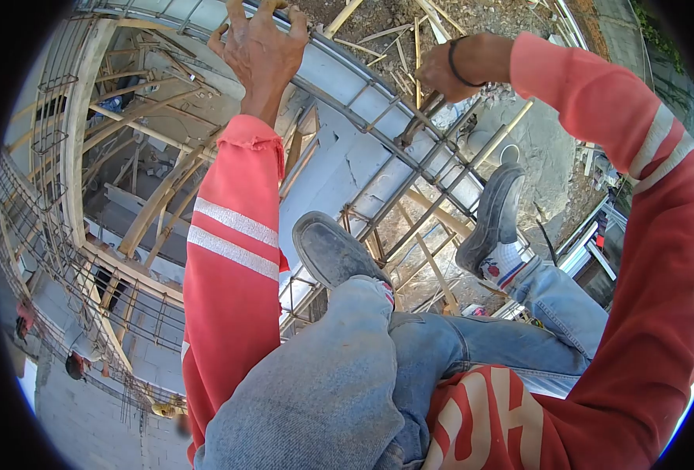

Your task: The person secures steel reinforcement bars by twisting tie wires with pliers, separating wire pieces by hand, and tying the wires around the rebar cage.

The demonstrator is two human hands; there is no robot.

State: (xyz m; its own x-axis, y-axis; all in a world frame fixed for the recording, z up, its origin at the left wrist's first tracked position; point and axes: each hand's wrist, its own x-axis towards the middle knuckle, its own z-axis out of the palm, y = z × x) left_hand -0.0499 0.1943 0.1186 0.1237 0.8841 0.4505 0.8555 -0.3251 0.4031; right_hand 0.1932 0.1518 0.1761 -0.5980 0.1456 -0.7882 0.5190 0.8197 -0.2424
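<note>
At the top of the head view my left hand (262, 43) is curled over the steel rebar (327, 43) along the edge of a curved formwork. My right hand (450, 69), with a black band at the wrist, is closed round a tool (419, 121) whose lower end reaches the crossing bars. Between the two hands the rebar cage (363, 94) runs diagonally over pale blue-grey boards (339, 149). The tool's exact shape is hard to make out.
My left shoe (335, 251) and right shoe (497, 215) stand on or above the rebar and boards, with ground far below. Wooden props (155, 207) fill the lower level at left. A person (84, 348) is at lower left. Rubble and scrap wood lie top centre.
</note>
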